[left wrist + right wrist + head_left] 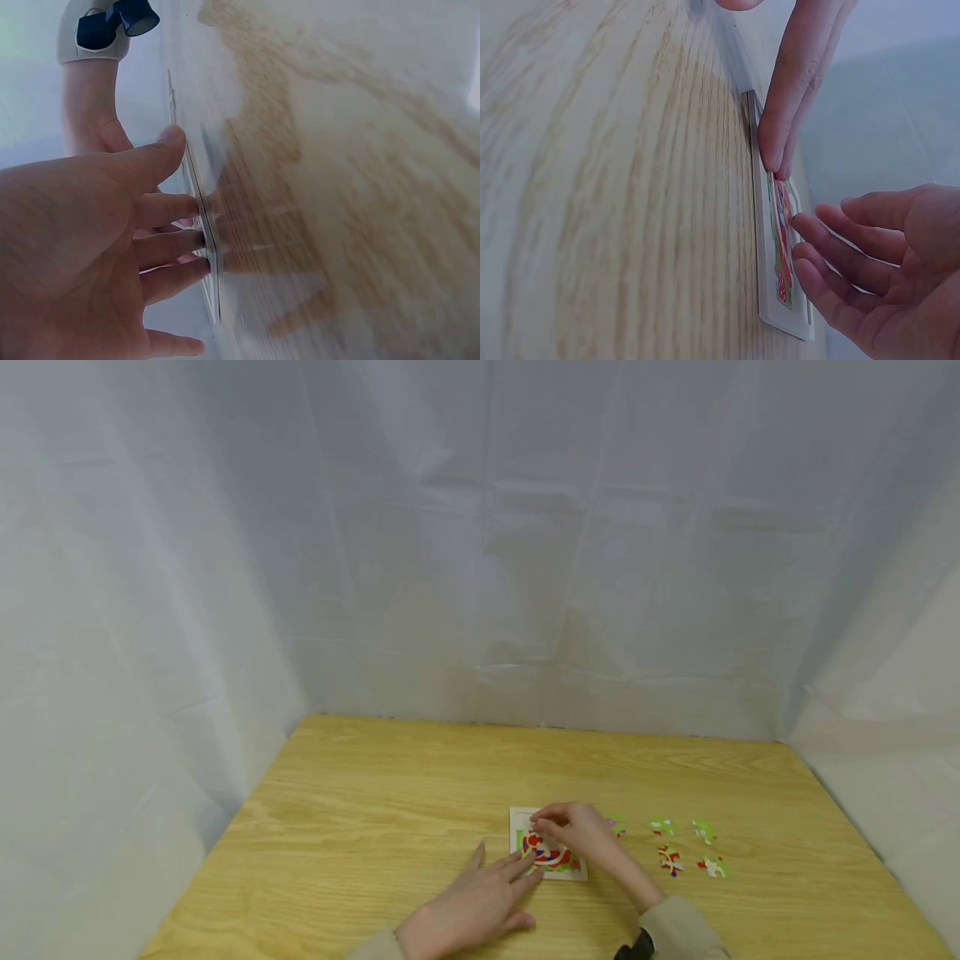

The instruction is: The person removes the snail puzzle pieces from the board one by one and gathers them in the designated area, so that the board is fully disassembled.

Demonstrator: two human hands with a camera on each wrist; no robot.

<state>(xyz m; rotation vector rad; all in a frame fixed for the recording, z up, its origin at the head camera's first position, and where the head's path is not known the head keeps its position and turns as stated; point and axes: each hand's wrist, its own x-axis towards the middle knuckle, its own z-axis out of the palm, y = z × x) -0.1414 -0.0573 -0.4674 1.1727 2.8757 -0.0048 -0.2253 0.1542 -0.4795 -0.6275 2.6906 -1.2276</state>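
A small jigsaw puzzle tray (513,828) with a pale frame and a red, green and blue picture lies on the table. My left hand (482,897) reaches in from the front left, fingers extended, with fingertips on the picture's lower left part. From the right my right hand (581,833) bends over the tray, its fingertips at the upper left part. In the right wrist view, the fingers (840,251) are loosely bent, tips right at the puzzle surface, and no piece shows between them. The right hand covers part of the picture in the head view.
Right of the tray lie several loose puzzle pieces, among them a green and white piece (704,832), a red and yellow piece (670,861) and another green and white piece (714,867). White sheeting (540,568) surrounds the wooden table (337,810) at the back and sides.
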